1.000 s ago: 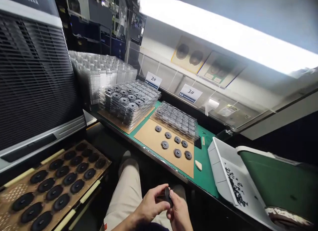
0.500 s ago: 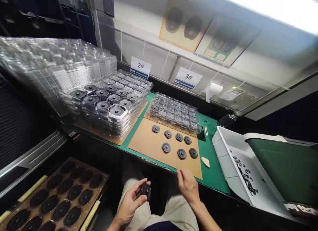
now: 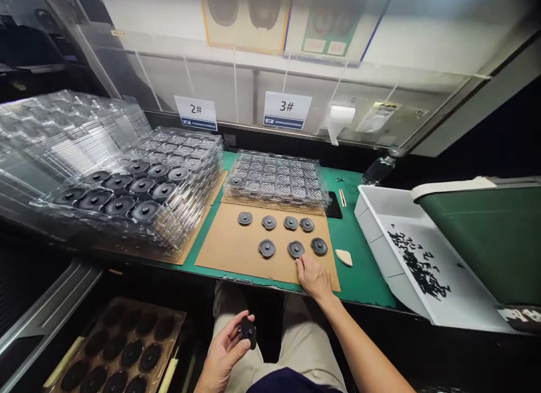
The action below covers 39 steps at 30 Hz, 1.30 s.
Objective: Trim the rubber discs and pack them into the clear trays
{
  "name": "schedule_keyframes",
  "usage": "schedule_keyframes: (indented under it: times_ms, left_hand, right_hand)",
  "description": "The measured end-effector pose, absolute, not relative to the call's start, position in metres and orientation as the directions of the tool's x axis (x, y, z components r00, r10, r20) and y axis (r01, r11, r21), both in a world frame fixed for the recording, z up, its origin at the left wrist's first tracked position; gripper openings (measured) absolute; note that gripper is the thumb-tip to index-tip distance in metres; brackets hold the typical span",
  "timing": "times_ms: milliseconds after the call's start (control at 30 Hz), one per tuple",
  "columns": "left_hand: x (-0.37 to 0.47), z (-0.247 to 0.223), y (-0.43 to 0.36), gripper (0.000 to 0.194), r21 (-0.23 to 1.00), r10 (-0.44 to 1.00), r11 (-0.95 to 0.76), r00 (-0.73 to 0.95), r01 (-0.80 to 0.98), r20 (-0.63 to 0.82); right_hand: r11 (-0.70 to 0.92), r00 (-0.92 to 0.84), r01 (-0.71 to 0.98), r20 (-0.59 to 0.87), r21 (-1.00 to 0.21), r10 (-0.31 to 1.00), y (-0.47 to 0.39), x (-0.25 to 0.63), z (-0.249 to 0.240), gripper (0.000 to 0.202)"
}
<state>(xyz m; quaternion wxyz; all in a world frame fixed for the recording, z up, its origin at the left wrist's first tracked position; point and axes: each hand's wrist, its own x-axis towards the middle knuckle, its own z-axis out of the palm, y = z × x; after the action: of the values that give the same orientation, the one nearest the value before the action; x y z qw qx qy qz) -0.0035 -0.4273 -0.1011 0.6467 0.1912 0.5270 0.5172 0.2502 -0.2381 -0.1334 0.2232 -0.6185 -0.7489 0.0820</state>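
Observation:
My left hand (image 3: 228,348) is closed around the edge of a black disc-shaped part (image 3: 248,332) with a small stud at its centre, tilted above my lap. Over the front of the brown cardboard sheet (image 3: 224,258), my right hand (image 3: 315,277) has its fingers curled together. Its fingertips are on the near edge of another black disc-shaped part (image 3: 296,249), which lies flat. Several like it lie around in two loose rows, among them one on the right (image 3: 319,246) and one on the left (image 3: 266,248). My fingers partly hide the contact.
Behind the cardboard sits a clear compartment tray (image 3: 274,176). Stacked clear trays (image 3: 177,213) with black discs stand left; a drawer-like tray (image 3: 169,325) of discs is below. At right are a beige wedge (image 3: 344,258), a phone (image 3: 335,205) and a white bin (image 3: 380,252) with black scraps.
My right hand has moved forward from above my lap to a disc on the cardboard. My left hand keeps its disc in nearly the same place. The camera view has turned to the right.

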Motion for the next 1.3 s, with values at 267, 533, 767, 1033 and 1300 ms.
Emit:
schedule_keyframes:
  times_ms: [267,533,767,1033,1300]
  left_hand:
    - [0.056,-0.075,-0.393,0.065,0.793,0.903,0.392,0.028,-0.465,-0.430]
    - [0.080,-0.031,-0.385,0.062,0.676,0.896,0.403,0.116,-0.617,-0.428]
    - [0.089,-0.011,-0.392,0.065,0.770,0.942,0.277,0.002,-0.575,-0.337]
    - [0.089,-0.005,-0.400,0.060,0.932,0.979,0.093,-0.141,-0.351,-0.150]
    - [0.075,-0.006,-0.408,0.059,0.904,0.973,0.104,-0.148,-0.415,-0.180]
  right_hand:
    - [0.090,0.100,0.897,0.398,-0.432,0.912,-0.228,0.321,-0.116,0.034]
    - [0.035,0.186,0.865,0.386,-0.500,0.904,-0.223,0.386,-0.117,0.027]
    - [0.185,0.082,0.681,0.324,-0.708,0.942,-0.288,0.334,-0.066,0.031]
    - [0.545,-0.452,0.359,0.370,-0.758,0.812,-0.352,0.274,0.022,0.019]
    - [0.504,-0.525,0.427,0.249,-0.750,0.814,-0.359,0.263,0.032,0.017]
